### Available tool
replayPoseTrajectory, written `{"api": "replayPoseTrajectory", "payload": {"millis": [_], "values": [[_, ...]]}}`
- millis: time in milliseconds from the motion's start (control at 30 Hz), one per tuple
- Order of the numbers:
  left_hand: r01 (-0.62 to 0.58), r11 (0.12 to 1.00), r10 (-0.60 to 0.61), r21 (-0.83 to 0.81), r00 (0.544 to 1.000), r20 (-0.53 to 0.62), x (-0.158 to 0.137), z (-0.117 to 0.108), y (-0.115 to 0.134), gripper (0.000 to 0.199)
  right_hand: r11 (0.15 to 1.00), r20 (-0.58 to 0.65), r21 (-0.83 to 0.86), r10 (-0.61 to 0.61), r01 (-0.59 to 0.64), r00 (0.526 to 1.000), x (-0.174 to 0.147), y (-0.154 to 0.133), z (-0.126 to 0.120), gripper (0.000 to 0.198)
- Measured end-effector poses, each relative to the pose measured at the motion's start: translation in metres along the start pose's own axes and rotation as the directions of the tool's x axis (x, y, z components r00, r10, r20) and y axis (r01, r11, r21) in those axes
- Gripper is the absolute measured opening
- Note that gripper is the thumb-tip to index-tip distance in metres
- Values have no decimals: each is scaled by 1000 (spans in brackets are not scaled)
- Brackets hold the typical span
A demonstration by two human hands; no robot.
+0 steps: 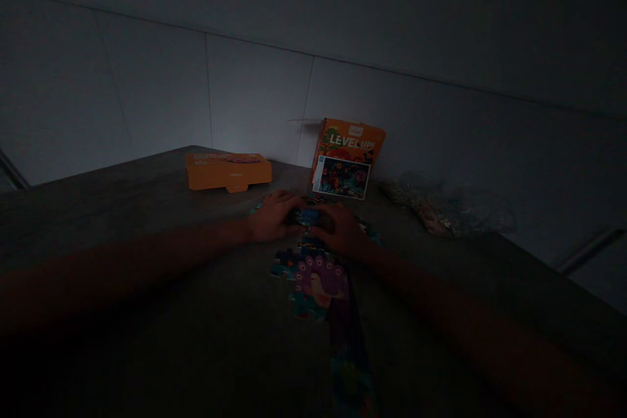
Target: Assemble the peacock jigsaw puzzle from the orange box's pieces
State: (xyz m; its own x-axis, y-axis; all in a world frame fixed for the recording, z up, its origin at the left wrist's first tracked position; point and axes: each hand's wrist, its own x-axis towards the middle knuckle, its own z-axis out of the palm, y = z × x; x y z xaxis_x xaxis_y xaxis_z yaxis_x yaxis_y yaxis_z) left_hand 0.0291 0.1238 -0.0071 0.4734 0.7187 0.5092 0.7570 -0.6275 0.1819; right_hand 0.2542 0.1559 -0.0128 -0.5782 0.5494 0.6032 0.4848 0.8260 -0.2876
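Note:
My left hand and my right hand face each other over the table, with fingers and thumbs curved in. Between them is a blue puzzle piece, with the fingers of both hands closed at its sides; dim light hides the exact contact. Toward me runs a joined strip of jigsaw puzzle, with a purple, many-eyed figure on it. Its narrow lower part stretches to the bottom of the view. More loose puzzle pieces lie beyond my right wrist, partly covered by it.
An orange box part lies at the back left of the grey table. Behind my hands an orange "LEVEL UP!" box stands against the wall, a picture card at its front. Clear plastic bags lie at the right edge.

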Motion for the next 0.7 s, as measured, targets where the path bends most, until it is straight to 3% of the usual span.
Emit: {"api": "replayPoseTrajectory", "payload": {"millis": [100,233,333,400,533,700], "values": [[-47,999,47,24,999,-14,1,-3,4,37,996,-51,50,71,-69,996,2,-1,-1,21],[-131,988,138,87,987,-78,-2,-13,19,26,972,-126,112,222,-208,967,7,-4,-12,14],[-348,933,354,85,932,-72,-12,-22,36,22,943,-144,161,315,-292,938,2,-9,-31,13],[-466,884,467,-39,884,18,-20,-26,49,21,924,-126,192,358,-331,925,-10,-15,-46,14],[-352,888,420,-297,882,213,-30,-28,68,27,872,-44,256,441,-417,896,-46,-27,-59,23],[-318,861,434,-398,867,246,-27,-27,73,28,897,-10,219,396,-384,918,-63,-35,-53,24]]}}
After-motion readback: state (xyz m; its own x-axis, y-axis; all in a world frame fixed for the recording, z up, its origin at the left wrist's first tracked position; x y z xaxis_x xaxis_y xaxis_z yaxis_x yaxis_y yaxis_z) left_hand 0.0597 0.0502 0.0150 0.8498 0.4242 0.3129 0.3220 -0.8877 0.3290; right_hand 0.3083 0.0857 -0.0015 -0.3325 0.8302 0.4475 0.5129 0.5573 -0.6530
